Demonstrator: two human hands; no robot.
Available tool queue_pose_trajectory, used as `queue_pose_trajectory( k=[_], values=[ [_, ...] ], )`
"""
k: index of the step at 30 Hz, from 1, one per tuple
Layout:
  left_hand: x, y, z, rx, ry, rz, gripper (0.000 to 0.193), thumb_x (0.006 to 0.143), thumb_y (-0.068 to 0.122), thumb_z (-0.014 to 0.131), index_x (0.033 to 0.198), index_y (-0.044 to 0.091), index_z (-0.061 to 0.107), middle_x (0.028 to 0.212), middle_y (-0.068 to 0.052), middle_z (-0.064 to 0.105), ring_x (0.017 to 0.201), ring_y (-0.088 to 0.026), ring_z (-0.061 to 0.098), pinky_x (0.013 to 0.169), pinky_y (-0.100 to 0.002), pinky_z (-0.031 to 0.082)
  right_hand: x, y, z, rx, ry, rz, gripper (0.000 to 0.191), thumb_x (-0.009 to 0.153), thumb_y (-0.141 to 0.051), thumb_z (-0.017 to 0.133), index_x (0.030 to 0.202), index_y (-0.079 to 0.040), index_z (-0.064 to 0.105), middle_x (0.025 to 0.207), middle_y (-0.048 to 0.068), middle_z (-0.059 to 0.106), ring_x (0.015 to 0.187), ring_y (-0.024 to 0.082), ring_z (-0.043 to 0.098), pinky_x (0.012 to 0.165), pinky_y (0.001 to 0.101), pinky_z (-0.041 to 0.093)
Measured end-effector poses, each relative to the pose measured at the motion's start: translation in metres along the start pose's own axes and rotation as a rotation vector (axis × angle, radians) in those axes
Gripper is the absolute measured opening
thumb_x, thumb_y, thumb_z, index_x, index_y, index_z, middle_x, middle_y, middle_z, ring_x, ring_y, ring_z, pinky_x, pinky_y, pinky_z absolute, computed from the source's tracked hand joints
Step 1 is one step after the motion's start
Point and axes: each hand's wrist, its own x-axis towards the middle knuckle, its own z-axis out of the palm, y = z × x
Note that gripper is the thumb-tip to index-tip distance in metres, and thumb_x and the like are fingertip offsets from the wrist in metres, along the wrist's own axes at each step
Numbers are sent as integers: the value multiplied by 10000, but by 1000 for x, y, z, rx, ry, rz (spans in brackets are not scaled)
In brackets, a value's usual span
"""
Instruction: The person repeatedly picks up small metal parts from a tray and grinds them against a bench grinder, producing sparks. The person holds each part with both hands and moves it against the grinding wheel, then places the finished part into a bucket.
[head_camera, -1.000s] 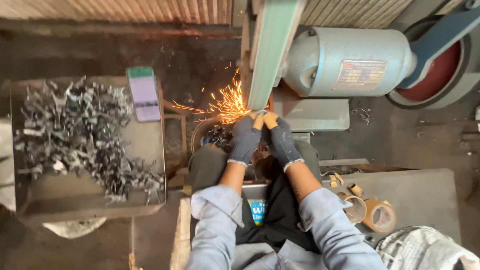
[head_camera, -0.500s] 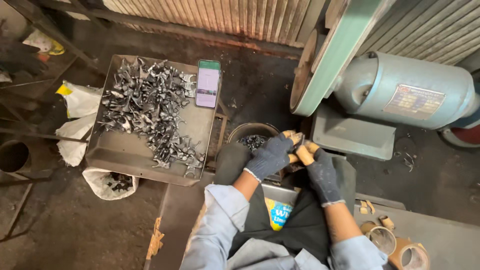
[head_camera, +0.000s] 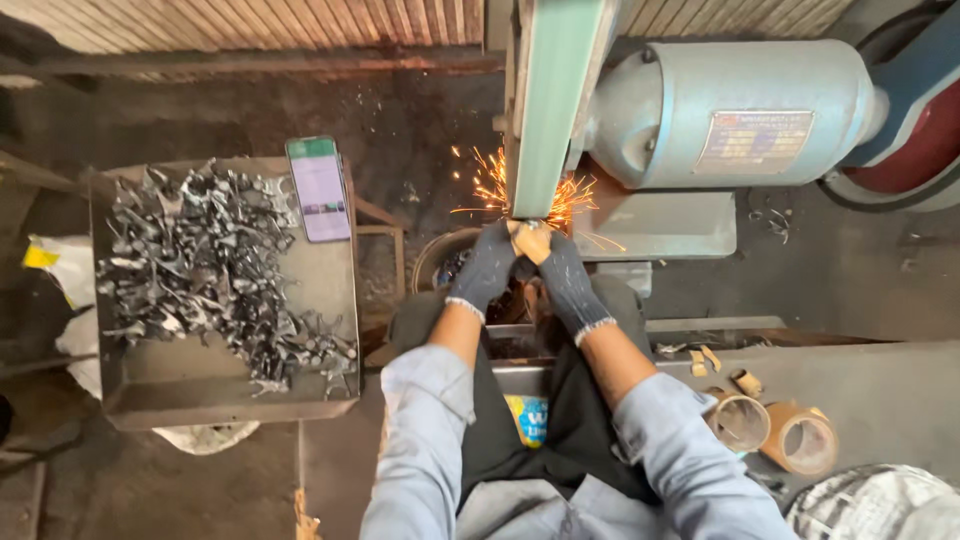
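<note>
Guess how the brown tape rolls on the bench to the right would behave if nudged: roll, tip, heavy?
The tape rolls are round and hollow, so probably light for their size. They seem to lie tilted on the grey bench, so a nudge could set them rolling. They touch each other, so one would likely push the other.

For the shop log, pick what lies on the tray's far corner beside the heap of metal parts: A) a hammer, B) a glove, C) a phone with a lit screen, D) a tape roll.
C: a phone with its screen lit lies flat on the tray, at the edge of the metal parts.
</note>
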Motion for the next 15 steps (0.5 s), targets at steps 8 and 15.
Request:
queue_pose_trajectory(
  k=[8,15],
  values=[
    [-57,64,34,835,95,326,588,795,44,797,1350,10,606,1315,-181,628,1227,-347,611,1057,-402,492,-24,-80,-38,270,-92,563,537,851,-188,713,1341,-5,594,915,37,681,805,92,618,719,265,528],
    [-74,75,59,438,91,142,643,778,132,839,1344,-7,567,1455,-201,485,1302,-342,574,1036,-412,540,-47,-68,-32,1176,-115,886,463,988,-287,566,1338,16,560,1152,94,725,984,171,715,837,332,593]
  ],
)
